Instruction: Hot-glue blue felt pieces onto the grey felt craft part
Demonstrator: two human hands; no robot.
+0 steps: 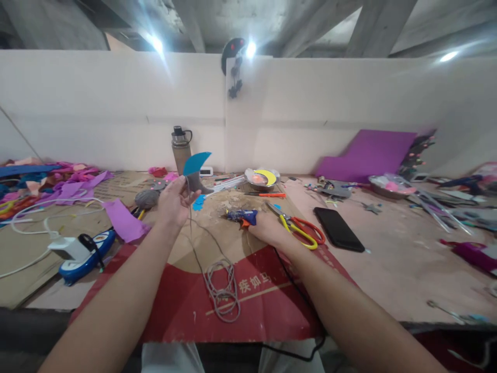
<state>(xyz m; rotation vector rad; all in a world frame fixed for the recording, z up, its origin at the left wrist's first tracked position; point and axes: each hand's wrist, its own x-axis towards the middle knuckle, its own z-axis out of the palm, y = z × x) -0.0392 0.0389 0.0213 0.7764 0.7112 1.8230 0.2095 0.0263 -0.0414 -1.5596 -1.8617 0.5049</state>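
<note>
My left hand (175,201) pinches a piece with a curved blue felt tip (197,162) and a grey part (198,183), raised above the table. Grey cord (224,290) hangs from that hand and ends in a loose coil on the red and brown cardboard (272,311). My right hand (264,227) is wrapped around a dark blue glue gun (241,215) with an orange trigger, its nozzle pointing left. Close by on the right lie scissors (301,228) with red and yellow handles. Blue scraps (199,202) rest behind the hands.
A black phone (338,229) lies right of the scissors. Behind stand a bottle (181,150) and a bowl with a yellow crescent (266,177). A blue power strip (87,259) with a white charger is at left, near felt scraps (77,184). Purple sheets (368,155) lean against the wall.
</note>
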